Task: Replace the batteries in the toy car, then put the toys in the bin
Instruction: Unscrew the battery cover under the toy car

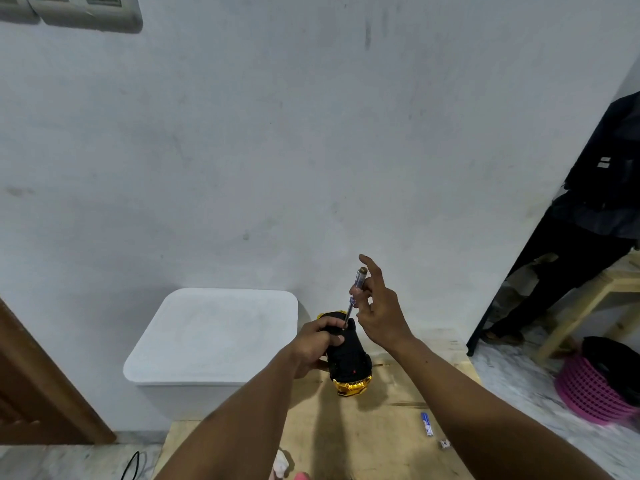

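Note:
A gold toy car (349, 370) lies upside down over the wooden table (391, 441), its black underside facing up. My left hand (317, 344) grips the car's left side and far end. My right hand (379, 313) pinches the clear handle of a slim screwdriver (354, 297) between thumb and fingers, index finger raised. The screwdriver stands nearly upright with its tip on the car's underside near my left thumb. A blue and white battery (427, 424) lies on the table to the right, partly behind my right forearm, and a small pale piece (444, 444) lies just below it.
A white lidded bin (214, 337) stands against the wall, left of the car. A pink basket (594, 389) holding dark cloth sits on the floor at right, by a wooden stool (588, 299) and hanging dark clothing. Pink and white items (287, 467) peek in at the table's near edge.

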A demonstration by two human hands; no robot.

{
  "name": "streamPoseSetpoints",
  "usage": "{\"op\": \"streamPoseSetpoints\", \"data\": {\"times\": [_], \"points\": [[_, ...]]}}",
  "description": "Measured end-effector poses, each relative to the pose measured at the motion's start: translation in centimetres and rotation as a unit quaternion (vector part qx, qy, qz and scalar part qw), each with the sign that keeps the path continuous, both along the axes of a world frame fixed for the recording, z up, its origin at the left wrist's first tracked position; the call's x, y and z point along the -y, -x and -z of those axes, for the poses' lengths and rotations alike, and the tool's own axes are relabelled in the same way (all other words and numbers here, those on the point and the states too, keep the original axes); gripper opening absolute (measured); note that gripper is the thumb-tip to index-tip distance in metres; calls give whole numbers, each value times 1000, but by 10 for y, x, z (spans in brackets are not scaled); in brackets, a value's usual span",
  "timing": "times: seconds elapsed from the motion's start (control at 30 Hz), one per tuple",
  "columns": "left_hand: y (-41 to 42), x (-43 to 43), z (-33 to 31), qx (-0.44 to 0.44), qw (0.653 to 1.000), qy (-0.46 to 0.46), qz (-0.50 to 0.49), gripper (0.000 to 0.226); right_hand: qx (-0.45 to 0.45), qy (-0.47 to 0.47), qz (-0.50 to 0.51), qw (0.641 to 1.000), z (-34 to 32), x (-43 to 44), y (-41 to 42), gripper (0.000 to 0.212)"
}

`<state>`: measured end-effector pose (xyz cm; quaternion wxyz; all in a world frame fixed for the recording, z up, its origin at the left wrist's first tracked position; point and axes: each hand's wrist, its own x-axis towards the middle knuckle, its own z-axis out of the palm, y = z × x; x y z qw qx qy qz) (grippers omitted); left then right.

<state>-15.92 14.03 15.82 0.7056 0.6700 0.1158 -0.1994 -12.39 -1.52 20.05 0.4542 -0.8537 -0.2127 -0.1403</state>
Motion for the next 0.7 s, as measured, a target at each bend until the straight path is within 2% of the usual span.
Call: {"op": "streamPoseSetpoints", "data": {"times": [0.13, 0.37, 0.5, 0.7], "points": [[0, -2, 0, -1, 1000, -3, 2, 31, -1, 3, -14, 1000, 0, -1, 0, 50], [1, -3, 2, 0, 1000, -5, 12, 29, 21, -50, 13, 998, -5, -11, -1, 40], [1, -4, 2, -2, 1000, 3, 12, 29, 2, -49, 5, 999, -3, -10, -1, 48], [-2, -9, 1, 0, 1000, 11, 4, 30, 18, -34, 26, 999, -3, -6, -1, 47]]}}
